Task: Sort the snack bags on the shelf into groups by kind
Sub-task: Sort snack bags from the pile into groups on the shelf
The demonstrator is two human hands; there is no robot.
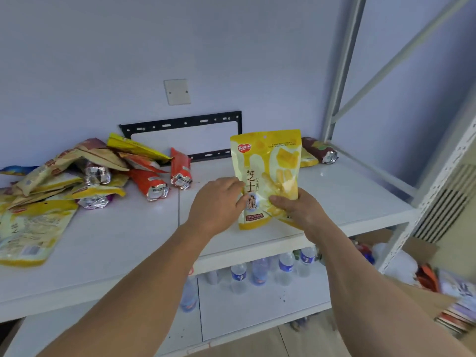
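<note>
Both hands, left hand (pixel 219 202) and right hand (pixel 296 208), grip one yellow cheese-stick bag (pixel 266 176) upright above the shelf (pixel 334 191); sorting looks barely begun, a mixed heap (pixel 85 173) left, two bags (pixel 318 152) far right.

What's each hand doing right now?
Left hand: fingers curled on the left edge of the upright yellow snack bag, holding it.
Right hand: gripping the same bag's lower right.
</note>
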